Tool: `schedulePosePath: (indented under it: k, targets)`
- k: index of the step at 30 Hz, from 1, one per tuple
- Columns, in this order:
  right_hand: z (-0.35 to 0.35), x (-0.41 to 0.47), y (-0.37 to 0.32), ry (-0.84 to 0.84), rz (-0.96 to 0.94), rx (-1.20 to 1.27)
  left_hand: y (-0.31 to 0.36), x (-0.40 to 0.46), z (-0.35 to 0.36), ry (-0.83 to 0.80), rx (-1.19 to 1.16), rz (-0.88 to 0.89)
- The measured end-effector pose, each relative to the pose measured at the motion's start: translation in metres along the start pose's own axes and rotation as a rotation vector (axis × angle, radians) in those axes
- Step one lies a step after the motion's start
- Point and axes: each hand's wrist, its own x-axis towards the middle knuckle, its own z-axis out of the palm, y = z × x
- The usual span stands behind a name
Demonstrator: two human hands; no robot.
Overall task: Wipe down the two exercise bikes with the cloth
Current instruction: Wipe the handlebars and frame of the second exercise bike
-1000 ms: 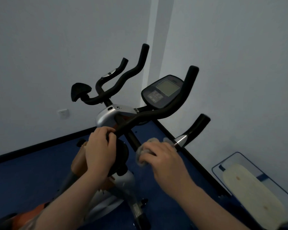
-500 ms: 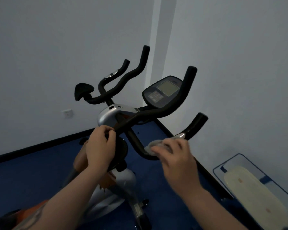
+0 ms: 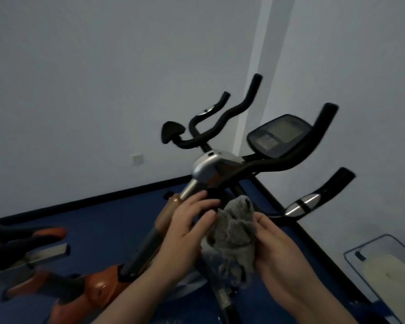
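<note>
Exercise bikes (image 3: 220, 174) standing in the room's corner, handlebars and display console (image 3: 278, 136) rising above the silver stem housing (image 3: 208, 166); frames too overlapped to separate the two machines cleanly, though a second set of black handlebars (image 3: 211, 127) showing behind the housing. Grey cloth (image 3: 234, 239) hanging bunched just below the housing, in front of the black knob (image 3: 214, 197). Being held between both hands: left hand (image 3: 187, 228) cupping the cloth's left side, fingers fairly straight and slightly spread, reaching up toward the knob; right hand (image 3: 276, 244) gripping the cloth's right side, thumb pressing into the fabric, remaining fingers hidden behind it. Looking like a regathering or refolding of the cloth rather than a wiping stroke, since no fabric pressing on any bike surface.

Judging progress: impossible to read cleanliness from this dim view, so no telling which parts are finished. Seeming mid-task at best, with the lower frame, orange body (image 3: 96, 288) below the housing and the rear handlebars likely remaining.
</note>
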Motion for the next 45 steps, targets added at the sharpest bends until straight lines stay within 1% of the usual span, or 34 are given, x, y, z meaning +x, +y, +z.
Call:
schedulePosePath:
  k: [2, 3, 5, 8, 10, 13, 15, 17, 21, 23, 27, 30, 32, 33, 34, 35, 37, 40, 42, 45]
  targets:
    - [0.023, 0.000, 0.008, -0.076, 0.019, 0.000, 0.012, -0.015, -0.020, -0.139, -0.241, -0.069]
    - [0.037, 0.001, 0.013, -0.101, 0.033, -0.013, 0.015, -0.022, -0.033, -0.150, -0.309, -0.100]
    - [0.062, 0.002, 0.025, -0.116, 0.058, -0.033, 0.015, -0.035, -0.059, -0.095, -0.299, -0.101]
    - [0.081, 0.006, 0.040, -0.092, 0.085, 0.014, 0.008, -0.053, -0.088, -0.016, -0.244, -0.108]
    - [0.097, 0.008, 0.055, -0.098, 0.180, 0.099, 0.001, -0.068, -0.110, 0.018, -0.207, -0.142]
    - [0.116, 0.004, 0.079, -0.160, 0.345, 0.165, -0.004, -0.086, -0.134, 0.041, -0.206, -0.175]
    - [0.128, -0.001, 0.093, -0.218, 0.387, 0.172, -0.003, -0.096, -0.150, 0.063, -0.192, -0.186]
    - [0.140, -0.007, 0.105, -0.251, 0.348, 0.129, -0.003, -0.104, -0.165, 0.086, -0.140, -0.168]
    - [0.163, -0.021, 0.127, -0.244, 0.164, -0.191, -0.006, -0.124, -0.198, 0.106, 0.035, -0.109]
    - [0.176, -0.028, 0.135, -0.251, 0.087, -0.317, -0.007, -0.133, -0.210, 0.102, 0.031, -0.119]
    - [0.202, -0.035, 0.150, -0.168, -0.119, -0.597, -0.009, -0.148, -0.238, 0.126, 0.040, -0.140]
    - [0.222, -0.040, 0.161, -0.161, -0.155, -0.610, -0.012, -0.162, -0.265, 0.177, 0.029, -0.147]
    - [0.230, -0.042, 0.170, -0.160, -0.121, -0.551, -0.017, -0.173, -0.281, 0.175, -0.052, -0.199]
    - [0.235, -0.042, 0.177, -0.154, -0.099, -0.524, -0.022, -0.180, -0.289, 0.163, -0.065, -0.229]
    - [0.238, -0.043, 0.183, -0.141, -0.079, -0.493, -0.029, -0.188, -0.296, 0.167, -0.025, -0.252]
    - [0.241, -0.042, 0.189, -0.125, -0.066, -0.466, -0.038, -0.195, -0.303, 0.191, 0.044, -0.275]
    - [0.242, -0.041, 0.200, -0.081, -0.061, -0.458, -0.059, -0.209, -0.316, 0.296, 0.142, -0.357]
    - [0.242, -0.036, 0.212, -0.027, -0.073, -0.577, -0.086, -0.227, -0.340, 0.425, 0.117, -0.469]
    - [0.242, -0.030, 0.219, 0.005, -0.055, -0.602, -0.099, -0.234, -0.352, 0.449, 0.106, -0.513]
    - [0.249, -0.016, 0.232, 0.050, -0.022, -0.570, -0.116, -0.240, -0.365, 0.482, 0.078, -0.576]
